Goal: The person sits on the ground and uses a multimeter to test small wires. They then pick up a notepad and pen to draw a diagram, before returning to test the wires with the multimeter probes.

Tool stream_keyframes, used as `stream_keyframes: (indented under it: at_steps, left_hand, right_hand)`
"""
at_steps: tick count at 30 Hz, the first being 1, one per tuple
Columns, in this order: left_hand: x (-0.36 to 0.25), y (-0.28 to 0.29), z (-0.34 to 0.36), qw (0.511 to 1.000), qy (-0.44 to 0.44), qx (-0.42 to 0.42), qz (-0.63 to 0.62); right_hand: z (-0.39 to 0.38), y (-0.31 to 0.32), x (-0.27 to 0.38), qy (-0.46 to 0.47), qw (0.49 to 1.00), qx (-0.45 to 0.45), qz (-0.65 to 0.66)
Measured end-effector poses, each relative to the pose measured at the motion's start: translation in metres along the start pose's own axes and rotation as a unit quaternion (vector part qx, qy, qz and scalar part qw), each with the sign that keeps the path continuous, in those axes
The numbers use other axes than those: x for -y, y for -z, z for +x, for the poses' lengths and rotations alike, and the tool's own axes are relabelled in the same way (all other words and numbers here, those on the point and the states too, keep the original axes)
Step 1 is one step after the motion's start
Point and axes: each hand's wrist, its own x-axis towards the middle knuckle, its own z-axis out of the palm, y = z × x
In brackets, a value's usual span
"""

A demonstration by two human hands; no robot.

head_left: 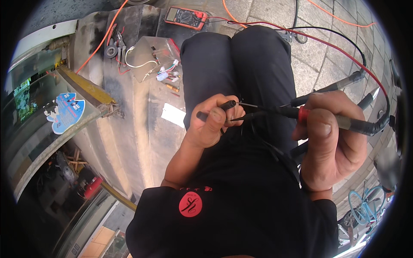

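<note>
Poking out of the left hand [208,129] near the centre of view, a short black cylindrical piece [227,105] is pointing toward 3 o'clock, and the left fingers are closing narrowly around it. A second dark stub [201,116] is showing at its 8 o'clock, beside the thumb; whether the 2 are joined is hidden by the fingers.

At 4 o'clock from the piece, the right hand [331,139] is holding 2 test probes in its bent fingers: a red-collared probe [303,114] and a black probe [340,84]. Their slim tips are reaching toward 9 o'clock, right up to the left fingers; I cannot tell whether either is touching the piece.

A red lead [340,48] and a black lead [337,32] are curving from the probes back toward 11 o'clock, where an orange-edged multimeter [187,17] is lying beyond the knees.

At 9 o'clock, a white card [173,115] is lying on a worn grey surface [165,144]. At 10 o'clock, small plug connectors [165,76] are lying beside a clear plastic bag [150,53], with pliers [121,43] farther out. Paving [316,73] is stretching away at 2 o'clock, and a light-blue bicycle [365,205] is standing at 4 o'clock.
</note>
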Motion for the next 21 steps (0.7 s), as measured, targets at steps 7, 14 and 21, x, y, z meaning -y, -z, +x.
stream_keyframes:
  at_steps: [7,14,21]
  left_hand:
    - [0.0027,0.0019,0.0016,1.000,-0.022,0.019,0.002]
    - [0.0001,0.0004,-0.0001,1.000,-0.011,0.011,0.010]
    - [-0.0002,0.0009,-0.0002,1.000,-0.013,0.013,0.018]
  right_hand:
    - [0.0006,-0.0046,0.0011,-0.011,1.000,-0.006,0.017]
    - [0.0026,-0.0070,-0.0004,0.001,0.999,0.020,0.048]
    - [0.0014,-0.0075,0.0020,-0.035,0.998,0.021,0.051]
